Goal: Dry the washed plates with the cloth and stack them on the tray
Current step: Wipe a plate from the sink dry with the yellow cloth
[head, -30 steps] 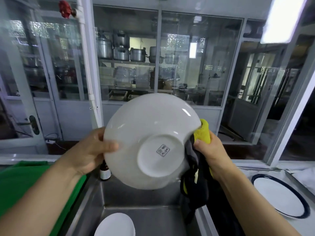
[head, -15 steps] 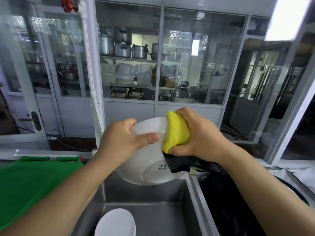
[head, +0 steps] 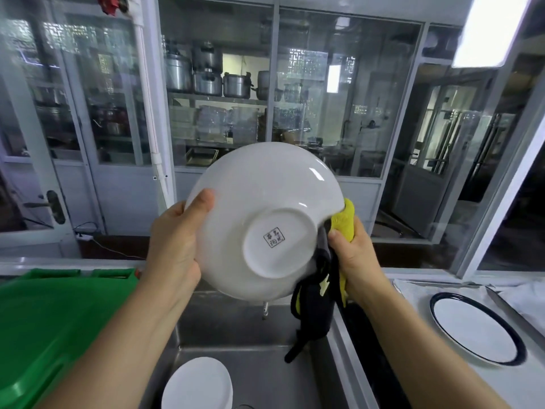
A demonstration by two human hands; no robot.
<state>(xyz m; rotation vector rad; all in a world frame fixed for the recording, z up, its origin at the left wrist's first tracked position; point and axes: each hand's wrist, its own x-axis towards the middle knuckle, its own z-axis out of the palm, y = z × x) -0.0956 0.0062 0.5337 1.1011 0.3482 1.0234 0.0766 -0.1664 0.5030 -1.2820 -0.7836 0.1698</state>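
Fingers of my left hand (head: 174, 246) are gripping the white plate's (head: 265, 219) rim, holding it upright over the sink (head: 265, 376), underside facing me; my right hand (head: 352, 255) is clutching the yellow-black cloth (head: 343, 222) against its right edge.

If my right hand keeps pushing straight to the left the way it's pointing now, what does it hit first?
Your right hand, gripping the yellow and black cloth, points at the right edge of the white plate, held over the sink by your left hand. The cloth already looks pressed to the rim, so the plate comes first, though depth is uncertain.
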